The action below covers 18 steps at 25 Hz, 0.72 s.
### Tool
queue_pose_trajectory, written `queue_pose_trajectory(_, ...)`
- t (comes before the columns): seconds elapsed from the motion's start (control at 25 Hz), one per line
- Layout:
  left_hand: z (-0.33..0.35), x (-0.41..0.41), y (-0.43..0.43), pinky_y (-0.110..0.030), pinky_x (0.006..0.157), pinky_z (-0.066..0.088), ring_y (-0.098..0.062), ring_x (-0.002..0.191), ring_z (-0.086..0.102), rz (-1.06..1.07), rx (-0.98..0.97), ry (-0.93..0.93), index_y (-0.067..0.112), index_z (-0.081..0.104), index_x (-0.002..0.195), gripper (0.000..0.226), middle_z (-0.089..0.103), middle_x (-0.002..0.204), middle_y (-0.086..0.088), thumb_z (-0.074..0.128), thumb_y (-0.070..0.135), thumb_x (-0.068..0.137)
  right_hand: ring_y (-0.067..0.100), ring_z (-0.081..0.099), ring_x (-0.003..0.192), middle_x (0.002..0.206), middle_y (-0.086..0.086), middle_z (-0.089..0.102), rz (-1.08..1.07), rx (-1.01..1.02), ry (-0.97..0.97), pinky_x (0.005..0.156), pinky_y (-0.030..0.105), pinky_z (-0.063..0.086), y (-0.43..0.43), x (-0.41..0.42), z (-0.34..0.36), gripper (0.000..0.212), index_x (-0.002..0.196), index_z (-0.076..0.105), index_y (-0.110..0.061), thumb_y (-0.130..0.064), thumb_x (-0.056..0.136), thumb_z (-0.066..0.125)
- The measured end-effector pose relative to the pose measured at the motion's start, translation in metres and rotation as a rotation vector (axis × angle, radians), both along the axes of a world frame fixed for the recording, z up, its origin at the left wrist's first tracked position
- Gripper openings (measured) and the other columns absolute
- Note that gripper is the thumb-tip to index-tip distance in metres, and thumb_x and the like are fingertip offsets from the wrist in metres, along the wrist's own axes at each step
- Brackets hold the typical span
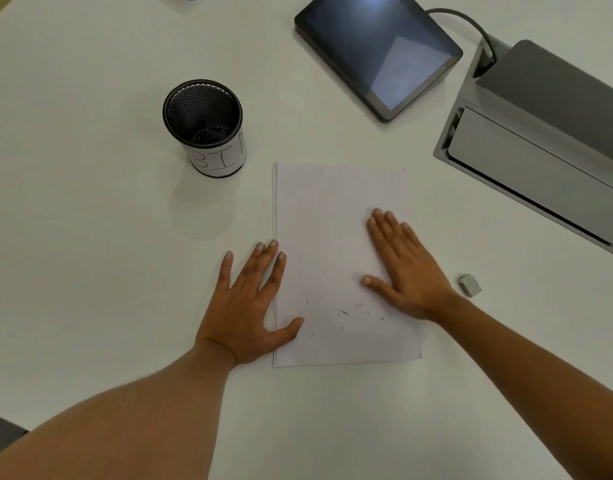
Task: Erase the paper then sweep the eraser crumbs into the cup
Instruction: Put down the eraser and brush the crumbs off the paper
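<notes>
A white sheet of paper [327, 209] lies on the white table in front of me. Small dark eraser crumbs [344, 312] are scattered over its lower half. My left hand [251, 308] lies flat across the paper's left edge, fingers spread, thumb on the sheet. My right hand [403, 271] rests flat on the right side of the paper, fingers together and pointing up-left. Neither hand holds anything. A black mesh cup [204, 114] with a white label stands upright to the upper left of the paper. A small grey eraser [469, 285] lies on the table right of my right wrist.
A dark tablet [377, 46] with a cable lies at the top right. A grey open cable box [540, 147] is set into the table at the right edge. The white table [90, 237] stretches out to the left.
</notes>
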<state>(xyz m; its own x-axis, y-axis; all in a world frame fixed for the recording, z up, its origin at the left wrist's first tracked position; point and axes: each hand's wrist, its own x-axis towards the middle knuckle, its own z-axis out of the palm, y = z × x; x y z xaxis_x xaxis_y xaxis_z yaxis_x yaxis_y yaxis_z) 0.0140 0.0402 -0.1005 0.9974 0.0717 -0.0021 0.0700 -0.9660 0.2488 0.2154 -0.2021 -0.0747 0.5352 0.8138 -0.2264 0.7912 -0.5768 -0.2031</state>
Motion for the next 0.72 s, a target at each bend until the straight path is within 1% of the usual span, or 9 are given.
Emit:
queue_pose_trajectory(0.12,-0.001,0.0,0.0,-0.061,0.123,0.013,-0.025,0.155,0.017,0.0,-0.001,0.003,0.007,0.029,0.157,0.094,0.019,0.168,-0.01,0.044,0.07,0.088,0.023,-0.001,0.152,0.164,0.011,0.0,0.236,-0.019,0.093,0.122,0.043,0.007,-0.008,-0.049,0.002,0.088,0.156,0.006,-0.007,-0.062,0.094,0.037)
queue_pose_trajectory(0.2,0.0,0.0,0.0,-0.06,0.123,0.012,-0.025,0.155,0.017,-0.002,-0.004,0.003,0.007,0.03,0.157,0.094,0.019,0.168,-0.01,0.044,0.07,0.088,0.022,0.004,0.152,0.164,0.009,0.005,0.439,-0.009,0.176,0.123,0.04,0.006,-0.018,-0.072,0.006,0.085,0.155,0.011,-0.006,-0.058,0.095,0.041)
queue_pose_trajectory(0.24,0.0,0.0,0.0,-0.06,0.123,0.012,-0.025,0.155,0.017,-0.003,-0.007,0.004,0.007,0.03,0.157,0.094,0.019,0.168,-0.01,0.043,0.071,0.088,0.022,0.007,0.151,0.164,0.008,0.008,0.479,0.026,0.19,0.123,0.039,0.008,-0.02,-0.071,0.009,0.082,0.155,0.014,-0.007,-0.057,0.096,0.041)
queue_pose_trajectory(0.28,0.001,0.0,0.001,-0.06,0.123,0.012,-0.025,0.155,0.017,-0.005,-0.01,0.006,0.007,0.03,0.157,0.094,0.019,0.168,-0.01,0.043,0.071,0.088,0.022,0.01,0.151,0.164,0.007,0.012,0.449,0.074,0.182,0.122,0.04,0.011,-0.018,-0.062,0.012,0.078,0.155,0.017,-0.008,-0.056,0.097,0.038)
queue_pose_trajectory(0.36,0.001,0.001,0.001,-0.061,0.123,0.011,-0.025,0.156,0.017,-0.009,-0.01,0.017,0.008,0.029,0.157,0.094,0.019,0.168,-0.01,0.043,0.071,0.089,0.022,0.009,0.151,0.163,0.007,0.012,0.246,0.161,0.14,0.122,0.042,0.013,0.001,-0.032,0.016,0.076,0.155,0.017,-0.008,-0.057,0.099,0.032)
queue_pose_trajectory(0.44,0.002,0.001,0.001,-0.061,0.123,0.011,-0.026,0.156,0.016,-0.011,-0.012,0.03,0.008,0.028,0.158,0.094,0.018,0.168,-0.011,0.041,0.071,0.089,0.02,0.001,0.152,0.164,0.006,0.004,0.068,0.189,0.123,0.123,0.04,0.007,0.032,0.001,0.017,0.076,0.156,0.011,-0.009,-0.057,0.099,0.028)
queue_pose_trajectory(0.48,0.002,0.001,0.001,-0.061,0.123,0.011,-0.026,0.156,0.016,-0.012,-0.014,0.038,0.008,0.027,0.158,0.094,0.018,0.168,-0.01,0.04,0.071,0.09,0.019,-0.003,0.152,0.165,0.005,0.0,0.036,0.169,0.116,0.123,0.04,0.005,0.048,0.013,0.014,0.077,0.156,0.007,-0.01,-0.057,0.098,0.026)
queue_pose_trajectory(0.6,0.003,0.0,0.002,-0.059,0.124,0.008,-0.024,0.156,0.013,-0.016,-0.043,0.048,0.01,0.026,0.159,0.085,0.016,0.169,-0.01,0.03,0.067,0.096,0.018,-0.008,0.151,0.164,0.007,-0.005,0.191,0.049,0.024,0.123,0.043,0.006,0.082,0.014,0.0,0.081,0.156,0.0,-0.012,-0.064,0.097,0.019)
queue_pose_trajectory(0.72,0.003,0.0,0.003,-0.058,0.123,0.009,-0.024,0.156,0.014,-0.01,-0.074,0.03,0.01,0.026,0.159,0.067,0.017,0.168,-0.01,0.021,0.047,0.103,0.021,-0.006,0.151,0.164,0.011,-0.003,0.412,-0.009,0.015,0.123,0.039,0.0,0.078,-0.025,-0.005,0.085,0.156,0.002,-0.008,-0.06,0.097,0.033)
